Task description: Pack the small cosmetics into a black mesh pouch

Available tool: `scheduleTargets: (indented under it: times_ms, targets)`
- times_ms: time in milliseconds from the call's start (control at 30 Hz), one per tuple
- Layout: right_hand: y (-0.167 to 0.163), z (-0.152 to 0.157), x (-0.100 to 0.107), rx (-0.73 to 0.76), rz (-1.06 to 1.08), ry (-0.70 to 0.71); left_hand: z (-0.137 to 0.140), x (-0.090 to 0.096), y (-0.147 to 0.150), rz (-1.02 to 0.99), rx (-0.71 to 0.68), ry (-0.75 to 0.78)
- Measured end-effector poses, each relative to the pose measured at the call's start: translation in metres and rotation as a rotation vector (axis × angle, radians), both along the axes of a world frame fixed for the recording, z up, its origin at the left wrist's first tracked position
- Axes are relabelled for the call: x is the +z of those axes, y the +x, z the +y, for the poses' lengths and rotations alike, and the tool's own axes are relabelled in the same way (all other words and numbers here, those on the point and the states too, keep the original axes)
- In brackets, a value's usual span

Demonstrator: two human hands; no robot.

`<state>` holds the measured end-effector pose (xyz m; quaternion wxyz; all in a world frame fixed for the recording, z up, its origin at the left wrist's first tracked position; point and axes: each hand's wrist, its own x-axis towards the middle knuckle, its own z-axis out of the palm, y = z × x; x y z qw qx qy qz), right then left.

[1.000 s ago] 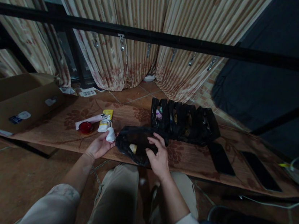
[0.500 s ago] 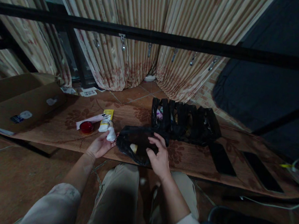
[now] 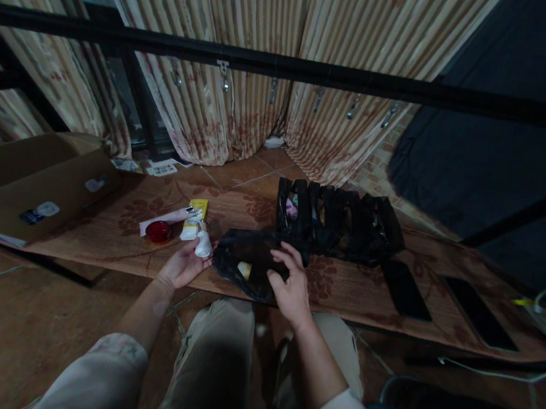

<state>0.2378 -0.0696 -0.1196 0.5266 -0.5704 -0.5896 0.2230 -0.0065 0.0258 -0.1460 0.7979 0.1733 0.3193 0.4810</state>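
Note:
A small white bottle (image 3: 204,244) with a narrow neck is in the fingers of my left hand (image 3: 182,267), just left of a black pouch (image 3: 232,249). The pouch lies on the table's near side and gapes upward, and a small pale item (image 3: 244,269) shows inside it. My right hand (image 3: 291,286) rests over the pouch's right end, its thumb and fingers apart and curved. Behind the bottle lies a yellow and white tube (image 3: 193,224). A red round jar (image 3: 157,231) and a pale pink slim tube (image 3: 172,218) are farther left.
Several black pouches (image 3: 340,226) stand in a row behind my right hand. Two flat dark slabs (image 3: 406,290) lie to the right. An open cardboard box (image 3: 55,191) sits at the left end. A black metal bar (image 3: 290,64) crosses above the table, with hooks hanging from it.

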Motion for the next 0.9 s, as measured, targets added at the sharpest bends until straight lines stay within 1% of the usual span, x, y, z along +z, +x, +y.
scheduleTargets:
  times_ms: [367, 900]
  targets:
    - [0.0007, 0.0006, -0.0006, 0.006, -0.007, -0.002, -0.0001, 0.0005, 0.0005, -0.011, 0.0, 0.0]
    - [0.0005, 0.0003, -0.0009, 0.005, -0.006, 0.012, 0.0019, -0.0056, -0.0025, -0.066, -0.014, 0.024]
